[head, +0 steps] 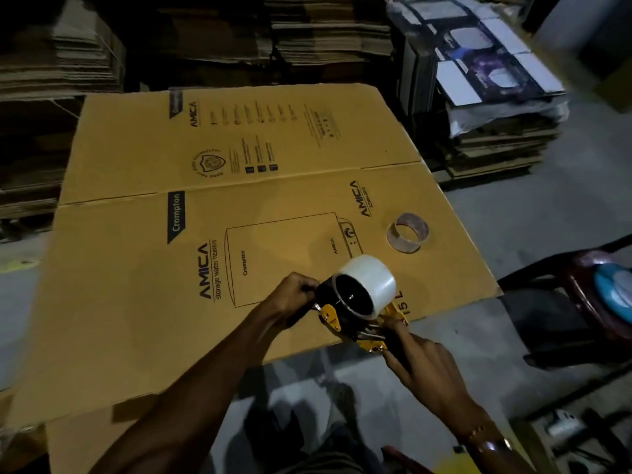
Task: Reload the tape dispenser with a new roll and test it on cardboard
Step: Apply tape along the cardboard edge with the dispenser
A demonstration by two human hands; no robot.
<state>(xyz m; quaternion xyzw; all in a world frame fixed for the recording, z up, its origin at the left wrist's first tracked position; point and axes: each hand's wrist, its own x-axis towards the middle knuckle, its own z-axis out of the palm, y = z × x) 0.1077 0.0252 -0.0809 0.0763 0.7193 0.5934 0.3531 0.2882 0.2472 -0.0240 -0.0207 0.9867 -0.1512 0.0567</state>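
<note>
Dispenser: I see the yellow-and-black tape dispenser (355, 319) low in the centre of the frame, held just above the near edge of the cardboard sheet (143, 254).
New roll: the white tape roll (367, 285) sits on the dispenser's black hub, its open side turned toward me.
Left hand: my left hand (290, 297) is curled round the black end of the dispenser at the roll's left, gripping it.
Right hand: my right hand (424, 366) holds the handle end at lower right, fingers wrapped under it.
Old core: an empty tape core (407, 232) lies on the sheet, right of centre, well apart from the dispenser.
Handling: I judge the dispenser light and rigid; the handle is the safe hold. The toothed blade end looks sharp, so I would keep fingers off it.
Tape: I expect the film to be thin, sticky and quick to fold on itself; I would pinch its loose end only. I cannot tell where that end is.
Progress: loading looks nearly done; threading and the test strip seem left.
</note>
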